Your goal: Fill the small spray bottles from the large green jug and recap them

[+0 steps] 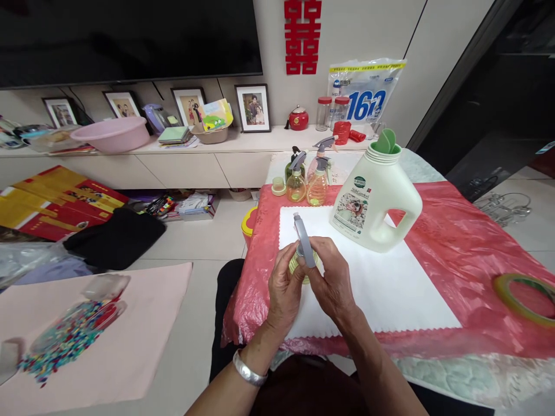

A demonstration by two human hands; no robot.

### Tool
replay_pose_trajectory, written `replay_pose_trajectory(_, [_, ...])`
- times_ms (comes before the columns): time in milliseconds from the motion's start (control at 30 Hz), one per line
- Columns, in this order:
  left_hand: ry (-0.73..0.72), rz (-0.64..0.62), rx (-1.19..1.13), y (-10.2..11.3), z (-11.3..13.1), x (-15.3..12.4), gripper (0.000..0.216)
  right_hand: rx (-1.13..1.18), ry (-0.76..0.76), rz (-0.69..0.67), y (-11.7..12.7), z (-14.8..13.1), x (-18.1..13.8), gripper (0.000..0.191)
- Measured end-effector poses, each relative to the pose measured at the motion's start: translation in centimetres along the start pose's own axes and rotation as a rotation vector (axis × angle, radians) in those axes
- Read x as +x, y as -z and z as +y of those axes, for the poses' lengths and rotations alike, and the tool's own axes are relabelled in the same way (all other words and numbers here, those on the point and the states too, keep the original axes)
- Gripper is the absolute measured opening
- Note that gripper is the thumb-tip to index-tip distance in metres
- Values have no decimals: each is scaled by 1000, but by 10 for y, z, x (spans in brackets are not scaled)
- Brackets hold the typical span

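Both my hands are wrapped round a small yellowish spray bottle [303,263] with a grey trigger head, held over a white cloth [390,289]. My left hand [284,289] grips the bottle's body from the left. My right hand [332,280] closes on the neck and grey sprayer from the right. Just beyond, a large white detergent jug [375,199] stands on the cloth with a green funnel [385,141] in its mouth. Three more small spray bottles [310,179] stand at the far edge of the red plastic sheet [459,242], with a loose cap [278,186] beside them.
A roll of tape [526,297] lies on the red sheet at the right. On the floor to the left, a pink mat [130,335] carries a bag of coloured beads [69,335]. A low shelf [243,141] along the wall holds picture frames, a pink basin [110,134] and jars.
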State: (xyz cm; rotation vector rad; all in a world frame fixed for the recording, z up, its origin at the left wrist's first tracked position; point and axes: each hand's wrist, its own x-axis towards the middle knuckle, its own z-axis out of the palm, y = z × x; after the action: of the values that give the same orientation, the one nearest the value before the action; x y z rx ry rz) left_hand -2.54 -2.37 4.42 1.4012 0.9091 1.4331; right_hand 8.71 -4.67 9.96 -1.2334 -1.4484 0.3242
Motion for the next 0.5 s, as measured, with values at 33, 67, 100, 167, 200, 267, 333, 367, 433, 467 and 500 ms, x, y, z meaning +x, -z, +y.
replay_pose_trajectory(33, [2,-4,-2,0,-1,0,41,-9,-7,27,-2,1,0,21])
replay_pose_trajectory(67, [3,-8,-8,1,-3,-1,42,-18,-19,59,-4,3,-1,19])
replay_pose_trajectory(100, [-1,-11,-15,1,-4,-1,43,-26,-35,93,-6,4,-1,17])
replay_pose_trajectory(167, [-10,-17,-27,3,-7,-1,45,-28,-68,133,-9,4,-2,17])
replay_pose_trajectory(200, [-8,-21,-32,3,-7,-1,46,-17,-79,128,-9,3,-2,17])
replay_pose_trajectory(267, [10,-27,-37,4,-6,1,47,30,-81,77,-7,1,-2,21])
replay_pose_trajectory(333, [46,-29,-33,3,-2,2,46,90,-75,21,-3,-1,-2,23])
replay_pose_trajectory(367, [61,-30,-29,3,0,2,46,116,-77,8,-2,-1,-3,24])
replay_pose_trajectory(433, [79,-35,-16,2,4,3,45,153,-99,19,-3,2,-6,26])
replay_pose_trajectory(467, [80,-39,-10,2,5,3,44,167,-116,40,-6,4,-8,25])
replay_pose_trajectory(500, [78,-43,-3,1,6,3,43,180,-136,68,-9,7,-10,25])
